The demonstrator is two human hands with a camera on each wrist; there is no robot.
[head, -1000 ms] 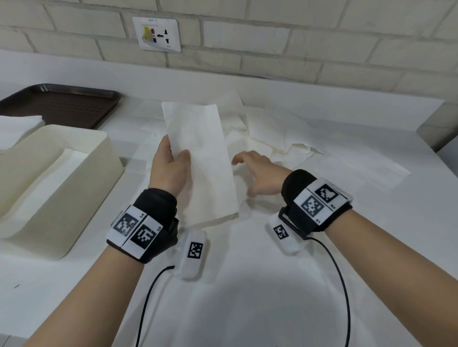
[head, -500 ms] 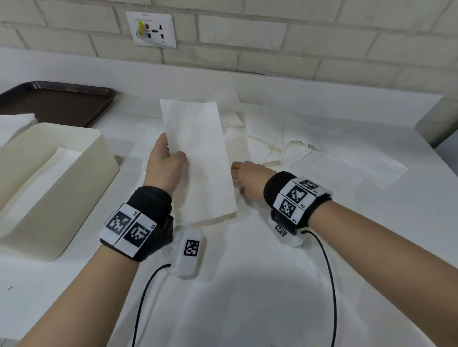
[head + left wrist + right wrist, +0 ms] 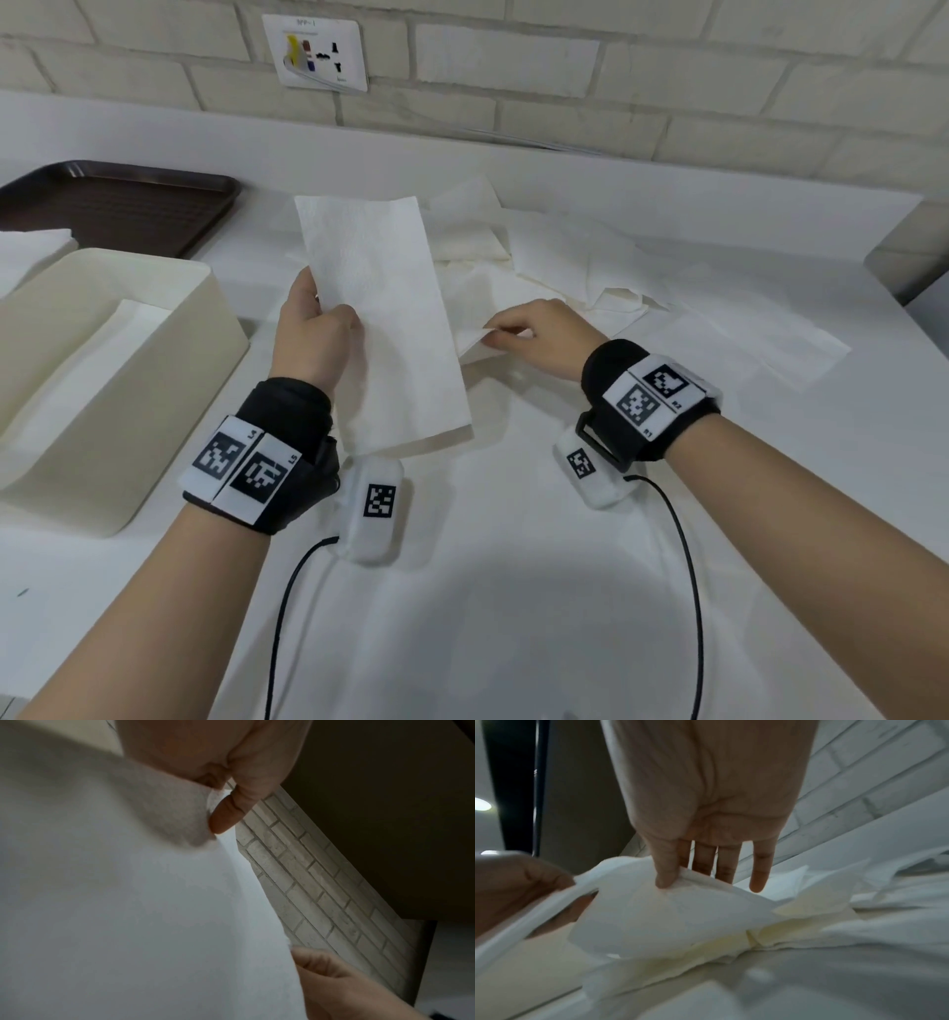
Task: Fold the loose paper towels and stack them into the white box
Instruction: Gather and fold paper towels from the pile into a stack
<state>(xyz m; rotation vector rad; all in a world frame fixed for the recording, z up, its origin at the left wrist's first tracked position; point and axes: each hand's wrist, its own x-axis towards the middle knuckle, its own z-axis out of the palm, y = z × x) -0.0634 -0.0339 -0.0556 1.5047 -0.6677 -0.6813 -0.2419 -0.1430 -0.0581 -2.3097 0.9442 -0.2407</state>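
Two hands, two towels in play, one box

Left hand (image 3: 313,336) pinches one folded towel (image 3: 390,329) up off the counter; right hand (image 3: 539,334) pinches a loose towel (image 3: 470,342) corner from the pile (image 3: 590,277), too jumbled to count. White box (image 3: 154,401) left, cut off.

Folded towel (image 3: 382,318): soft matt white paper, faintly embossed, in my left hand (image 3: 313,339).
Loose towels (image 3: 580,267): same crinkled matt paper.
White box (image 3: 154,390): smooth matt plastic.
Tray (image 3: 118,205): brown textured plastic.
Tabletop (image 3: 488,591): smooth white, slight sheen.
Wall (image 3: 513,51): rough pale brick.
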